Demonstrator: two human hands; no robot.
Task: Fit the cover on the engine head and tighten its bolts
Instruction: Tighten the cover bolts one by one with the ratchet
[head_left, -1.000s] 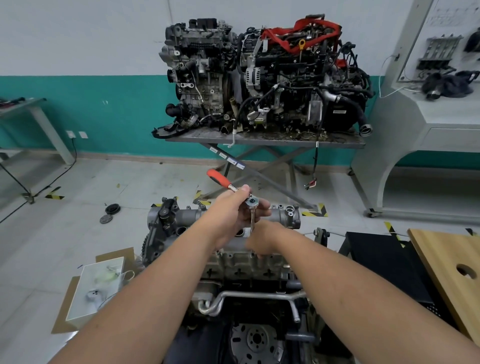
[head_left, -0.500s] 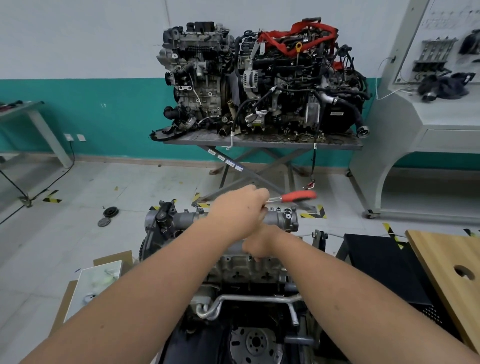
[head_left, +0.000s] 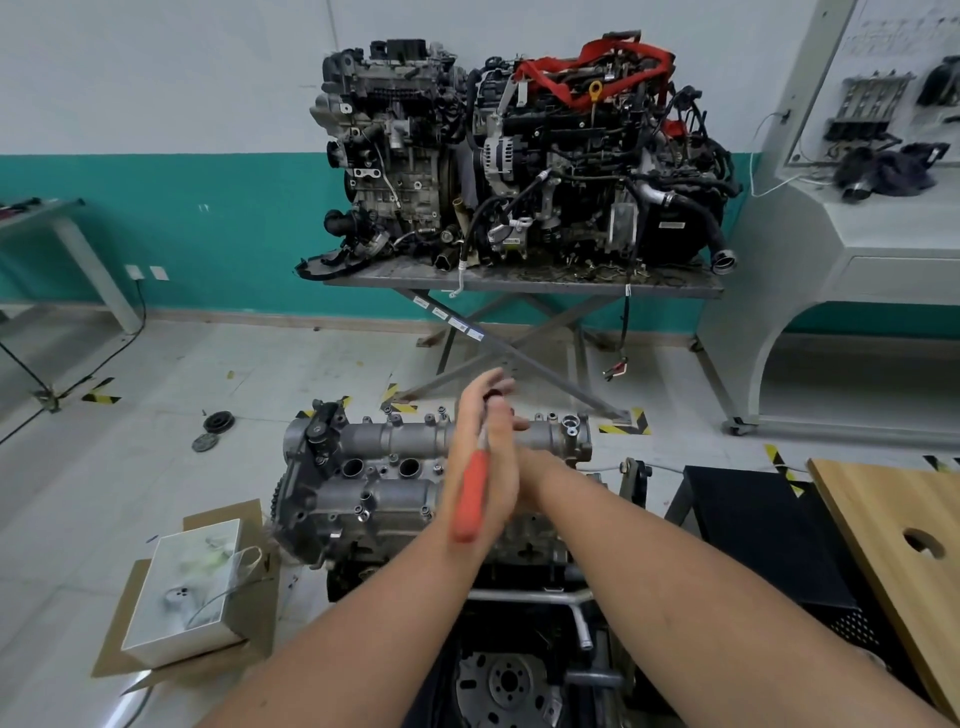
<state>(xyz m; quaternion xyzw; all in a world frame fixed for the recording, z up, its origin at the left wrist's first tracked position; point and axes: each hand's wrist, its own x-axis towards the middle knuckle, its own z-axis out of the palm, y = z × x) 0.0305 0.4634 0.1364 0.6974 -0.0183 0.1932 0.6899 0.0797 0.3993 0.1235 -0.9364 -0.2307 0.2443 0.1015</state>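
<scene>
The grey cam cover (head_left: 410, 439) lies on the engine head (head_left: 363, 506) in front of me, with several bolts standing along its far edge. My left hand (head_left: 480, 441) is over the cover's right half and holds a ratchet by its head; the red handle (head_left: 470, 499) points back along my wrist, blurred by motion. My right hand (head_left: 530, 470) sits just below and behind the left hand, largely hidden, curled round the ratchet's extension bar, which is out of sight.
A white box (head_left: 182, 587) on cardboard lies on the floor to the left. At the right are a black crate (head_left: 753, 519) and a wooden board (head_left: 893, 530). Two engines stand on a lift table (head_left: 519, 283) behind. Two pulleys (head_left: 215, 428) lie on the floor.
The ratchet handle has swung round, from far left to right and now toward me. My left hand has turned with it. My right hand has stayed put.
</scene>
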